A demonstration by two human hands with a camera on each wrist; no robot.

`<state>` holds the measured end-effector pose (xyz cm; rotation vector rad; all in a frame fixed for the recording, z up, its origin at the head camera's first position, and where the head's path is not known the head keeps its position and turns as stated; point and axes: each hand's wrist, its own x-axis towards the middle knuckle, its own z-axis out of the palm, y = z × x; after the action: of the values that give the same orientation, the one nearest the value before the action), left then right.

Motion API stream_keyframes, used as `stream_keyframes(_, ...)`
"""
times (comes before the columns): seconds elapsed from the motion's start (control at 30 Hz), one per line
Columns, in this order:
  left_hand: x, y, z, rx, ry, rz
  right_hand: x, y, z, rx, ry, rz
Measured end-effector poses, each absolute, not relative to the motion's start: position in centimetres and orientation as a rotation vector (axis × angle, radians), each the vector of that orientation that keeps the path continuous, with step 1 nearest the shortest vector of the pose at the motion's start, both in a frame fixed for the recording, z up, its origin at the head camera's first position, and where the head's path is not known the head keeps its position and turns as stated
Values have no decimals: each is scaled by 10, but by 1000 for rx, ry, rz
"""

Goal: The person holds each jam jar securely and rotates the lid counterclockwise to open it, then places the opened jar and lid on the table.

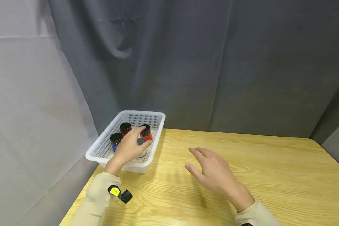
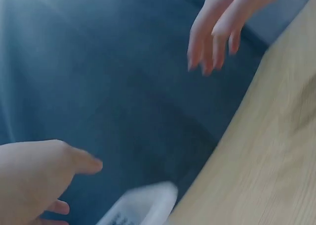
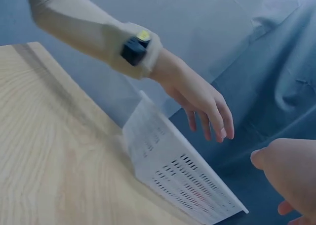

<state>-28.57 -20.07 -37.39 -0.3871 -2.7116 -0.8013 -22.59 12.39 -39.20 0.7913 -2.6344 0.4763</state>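
My left hand point(image 1: 131, 146) hovers over a white plastic basket point(image 1: 155, 153), thumb and fingers apart and holding nothing. In the right wrist view the same left hand point(image 3: 197, 99) hangs above the basket's rim. Around it in the basket stand a red jar with a black lid point(image 1: 146, 133), a second dark-lidded red jar point(image 1: 125, 127) and a blue jar with a black lid point(image 1: 116, 138). A jar with a grey lid point(image 1: 141, 142) is partly hidden behind my left thumb. My right hand point(image 1: 214, 169) is held over the table with its fingers spread loosely, touching nothing.
The basket stands at the back left of a light wooden table point(image 1: 285, 175). A dark grey curtain point(image 1: 186, 62) hangs behind the table, and a pale cloth wall point(image 1: 31, 94) runs along the left. A black device point(image 1: 120, 193) is strapped to my left sleeve.
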Motion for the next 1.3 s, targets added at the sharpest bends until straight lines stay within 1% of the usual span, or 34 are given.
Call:
stream_keyframes(0.13, -302, -222, -381, -222, -2750, -872, -221, 119, -398, 803, -2622, 471)
stream_keyframes(0.3, -311, -239, -388, -117, -2842, -968, -216, 116, -409, 820, -2642, 452)
stream_keyframes(0.63, -329, -240, -388, -25, -3001, -958, -204, 112, -424, 821, -2674, 448)
stream_keyframes(0.8, -334, -239, -393, 6, -3068, -946, -198, 111, -428, 814, -2688, 446)
stream_keyframes(1.1, -334, -243, -412, 32, -3156, -861, -190, 106, -435, 799, -2702, 444)
stream_keyframes(1.3, -340, -244, -421, -30, -3201, -655, -189, 104, -438, 810, -2736, 467)
